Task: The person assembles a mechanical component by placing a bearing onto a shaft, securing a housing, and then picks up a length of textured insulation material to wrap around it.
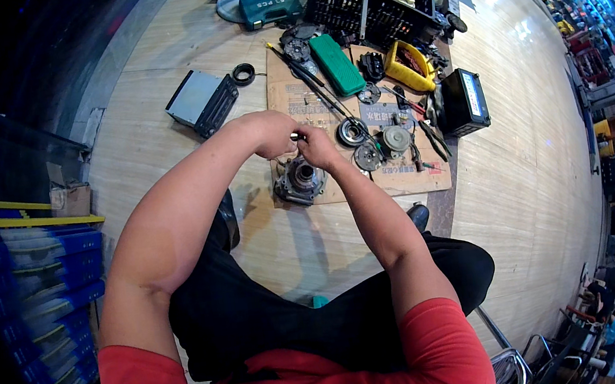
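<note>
My left hand [273, 132] and my right hand [316, 148] meet just above a grey metal housing [298, 186] with a round raised hub, which stands on a flattened cardboard sheet [400, 183]. The fingers of both hands are closed together around a small, shiny bit. Its kind is too small and covered to make out. Right of my right hand lie a round pulley ring [351, 132], a flat metal disc [367, 157] and a round, pale metal part [396, 139]. Dark-handled pliers [433, 141] rest near the cardboard's right side.
A green case [338, 65] and a yellow container [408, 67] lie farther back. A black battery [464, 102] stands at right, a boxy car stereo [202, 102] and black ring [243, 73] at left. Behind are a teal toolbox [270, 7] and black crate [337, 5].
</note>
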A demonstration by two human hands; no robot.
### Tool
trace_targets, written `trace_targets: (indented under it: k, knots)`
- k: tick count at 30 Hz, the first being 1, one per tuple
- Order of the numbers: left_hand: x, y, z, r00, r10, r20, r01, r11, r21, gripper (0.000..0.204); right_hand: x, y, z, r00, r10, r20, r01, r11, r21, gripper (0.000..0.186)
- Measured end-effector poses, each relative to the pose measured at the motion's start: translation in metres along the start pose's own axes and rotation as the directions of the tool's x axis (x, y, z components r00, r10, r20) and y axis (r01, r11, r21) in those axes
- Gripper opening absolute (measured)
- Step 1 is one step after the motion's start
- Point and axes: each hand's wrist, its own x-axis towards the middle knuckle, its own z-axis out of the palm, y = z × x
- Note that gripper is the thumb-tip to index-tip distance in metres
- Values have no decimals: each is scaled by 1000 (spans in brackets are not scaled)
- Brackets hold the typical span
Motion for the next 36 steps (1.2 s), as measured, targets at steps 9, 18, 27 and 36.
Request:
trace_targets:
  k: [9,18,27,36]
  knots:
    - [1,-5,6,1000,-18,-25,18,1000,-7,49,-8,-12,-1,993,115,-23,-116,992,-38,26]
    - [4,-3,6,1000,-10,7,10,1000,-1,46,-7,-14,-5,962,254,104,-272,831,485,29]
    - [4,-5,8,1000,4,-6,-4,1000,1,44,-4,-19,7,926,376,32,-356,841,407,27]
    - [4,-4,5,1000,5,6,-5,999,33,47,-3,-6,6,999,-3,-35,-1,992,-125,18]
